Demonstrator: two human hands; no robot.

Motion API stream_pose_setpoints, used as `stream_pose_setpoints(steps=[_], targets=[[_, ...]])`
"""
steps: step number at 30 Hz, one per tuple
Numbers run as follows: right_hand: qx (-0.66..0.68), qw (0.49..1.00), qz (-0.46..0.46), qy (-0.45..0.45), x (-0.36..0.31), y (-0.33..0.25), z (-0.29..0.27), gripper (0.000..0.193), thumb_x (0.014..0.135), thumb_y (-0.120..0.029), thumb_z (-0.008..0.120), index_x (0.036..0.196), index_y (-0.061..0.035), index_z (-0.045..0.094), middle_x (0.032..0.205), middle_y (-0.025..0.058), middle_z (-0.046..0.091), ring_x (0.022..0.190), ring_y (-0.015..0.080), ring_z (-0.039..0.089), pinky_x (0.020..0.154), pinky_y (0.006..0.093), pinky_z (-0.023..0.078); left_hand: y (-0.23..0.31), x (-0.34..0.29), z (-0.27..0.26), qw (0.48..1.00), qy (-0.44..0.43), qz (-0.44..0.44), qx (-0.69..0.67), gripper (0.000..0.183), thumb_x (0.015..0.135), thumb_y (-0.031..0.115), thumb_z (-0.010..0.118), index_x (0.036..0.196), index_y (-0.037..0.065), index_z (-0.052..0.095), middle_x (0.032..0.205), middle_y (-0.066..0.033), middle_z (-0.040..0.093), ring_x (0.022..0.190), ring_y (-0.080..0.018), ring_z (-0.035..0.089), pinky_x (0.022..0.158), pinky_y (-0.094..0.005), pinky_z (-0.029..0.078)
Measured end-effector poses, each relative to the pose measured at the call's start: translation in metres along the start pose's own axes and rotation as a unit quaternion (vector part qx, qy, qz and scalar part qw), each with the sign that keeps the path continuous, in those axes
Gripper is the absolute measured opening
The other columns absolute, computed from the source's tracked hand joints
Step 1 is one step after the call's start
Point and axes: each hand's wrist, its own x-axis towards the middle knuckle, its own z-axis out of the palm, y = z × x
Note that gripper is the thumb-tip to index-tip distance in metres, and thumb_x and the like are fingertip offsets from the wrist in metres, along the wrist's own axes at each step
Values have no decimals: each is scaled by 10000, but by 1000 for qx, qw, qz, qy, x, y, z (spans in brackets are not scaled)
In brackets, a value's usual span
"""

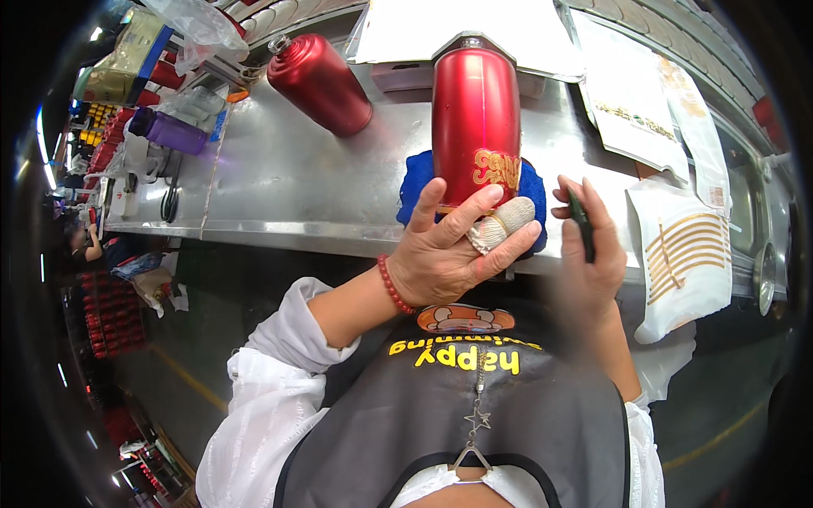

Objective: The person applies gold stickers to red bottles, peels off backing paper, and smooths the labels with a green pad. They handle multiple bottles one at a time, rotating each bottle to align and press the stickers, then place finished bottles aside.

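Note:
A glossy red bottle (476, 110) lies with its lower end toward me on a blue cloth (415, 182). Near that end it carries a gold ornamental decal (496, 168). My left hand (453, 241) is spread at the bottle's base, fingers stretched out and apart; whether they press on it I cannot tell. One of its fingers wears a whitish fabric finger cover (501, 225) held by a band. To the right of the bottle, my right hand (595, 233), partly blurred, pinches a small dark green flat piece (581, 222) between thumb and fingers.
Another red bottle (322, 85) rests on the metal table (279, 182) at the back left, with a purple bottle (169, 131) farther left. White sheets with gold decals (686, 254) lie at the right, over the table's front edge. Red items are stacked at far left.

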Motion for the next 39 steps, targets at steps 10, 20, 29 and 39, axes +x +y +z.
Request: stream_pose_setpoints(steps=[10,20,29,39], targets=[[73,983,161,-58,35,-43,33,183,954,-135,635,1060,8,590,868,155,684,765,241,684,714,351,534,-5,6,-13,972,-18,-220,-85,647,874,180,745,1451,18,501,1303,-192,637,1254,-427,531,1205,-570,178],[88,969,224,-60,28,-36,25,163,960,-139,632,1026,5,594,775,69,641,704,133,600,665,297,502,-20,6,-13,974,-18,-190,-122,752,853,282,775,1482,18,457,1374,-183,598,1326,-388,521,1203,-568,196],[116,961,236,-80,28,-34,22,135,960,-123,624,1015,-5,588,785,52,615,712,109,562,669,279,486,-28,-33,-3,934,-42,-301,-186,762,824,257,800,1475,43,467,1542,-231,414,1455,-391,364,1205,-590,166],[117,964,224,-87,25,-33,19,134,961,-117,623,1018,-1,589,770,73,643,697,137,612,657,303,506,-31,-35,2,939,-17,-276,-204,795,849,327,796,1466,-23,437,1439,-212,525,1351,-391,485,1185,-609,208]])
